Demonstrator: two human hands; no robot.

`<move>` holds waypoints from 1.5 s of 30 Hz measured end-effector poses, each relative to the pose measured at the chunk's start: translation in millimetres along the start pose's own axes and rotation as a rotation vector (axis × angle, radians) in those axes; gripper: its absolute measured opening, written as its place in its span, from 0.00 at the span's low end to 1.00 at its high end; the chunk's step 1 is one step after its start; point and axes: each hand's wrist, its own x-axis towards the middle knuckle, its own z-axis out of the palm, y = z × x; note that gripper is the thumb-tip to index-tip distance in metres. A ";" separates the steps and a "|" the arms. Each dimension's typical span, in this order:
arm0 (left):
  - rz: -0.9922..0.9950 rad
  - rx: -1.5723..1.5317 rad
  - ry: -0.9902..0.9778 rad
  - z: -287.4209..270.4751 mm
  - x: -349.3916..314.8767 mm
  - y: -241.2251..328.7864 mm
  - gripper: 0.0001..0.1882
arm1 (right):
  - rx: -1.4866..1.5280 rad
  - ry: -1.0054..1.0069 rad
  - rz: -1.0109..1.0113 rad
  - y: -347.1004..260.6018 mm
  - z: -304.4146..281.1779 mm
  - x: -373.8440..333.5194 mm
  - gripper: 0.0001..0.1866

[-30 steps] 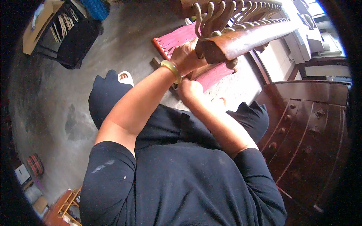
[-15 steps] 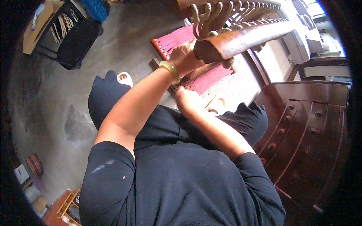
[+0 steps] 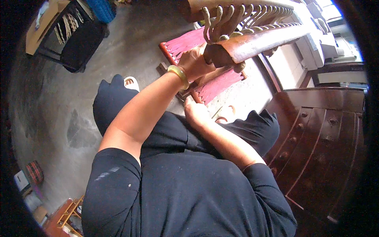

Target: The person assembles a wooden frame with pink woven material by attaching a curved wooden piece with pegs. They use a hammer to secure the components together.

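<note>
Here the rope-laced beam [image 3: 258, 46] runs off rightward from the nearer left hand [image 3: 193, 64], the right hand [image 3: 196, 113] lower; how open, or holding what, I cannot tell.

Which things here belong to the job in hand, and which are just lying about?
In the job:
- left hand, by the rope-laced wooden frame
- right hand, near the pink webbing

Apparently just around:
- dark wooden furniture
- blue item
- patterned bundle
</note>
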 end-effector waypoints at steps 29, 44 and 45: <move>0.007 0.113 0.091 -19.7 -6.0 26.3 0.21 | -0.274 -0.032 -0.381 18.6 27.0 -1.1 0.08; 0.051 0.080 0.118 -14.8 -5.6 19.8 0.21 | -0.304 -0.003 -0.209 4.9 -15.5 8.5 0.09; 0.054 0.080 0.124 -14.4 -6.9 18.4 0.21 | -0.296 0.027 -0.200 9.4 -15.7 16.6 0.08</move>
